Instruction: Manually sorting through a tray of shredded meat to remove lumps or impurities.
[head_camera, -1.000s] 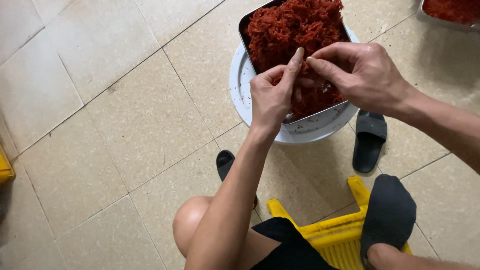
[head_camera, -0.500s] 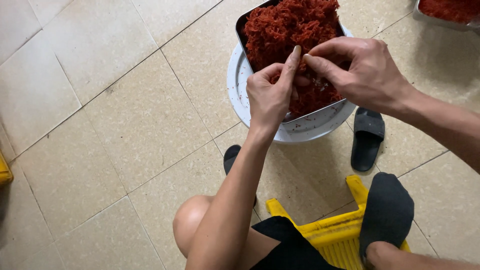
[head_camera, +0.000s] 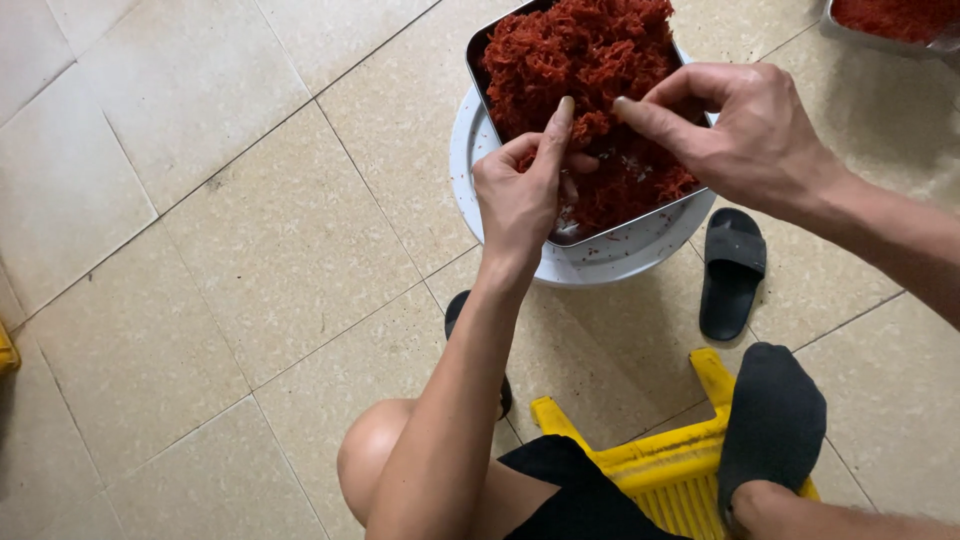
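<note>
While both hands (head_camera: 640, 160) pinch, red shreds (head_camera: 590, 60) fill tray (head_camera: 478, 62)

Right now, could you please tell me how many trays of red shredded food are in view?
2. One tray sits on the round white stand under both hands; the other tray is at the top right corner, mostly cut off. More may lie out of frame.

Two bare hands: left hand (head_camera: 520, 195), right hand (head_camera: 752, 140), both over the heap.
Two metal trays of red shredded food: near tray (head_camera: 590, 232), second tray (head_camera: 850, 35) at top right corner.
One round white basin (head_camera: 610, 265) under the near tray.
Two black slippers: one (head_camera: 732, 272) empty, one (head_camera: 455, 310) mostly hidden.
One yellow plastic stool (head_camera: 670, 465).
One black sock (head_camera: 772, 420).
</note>
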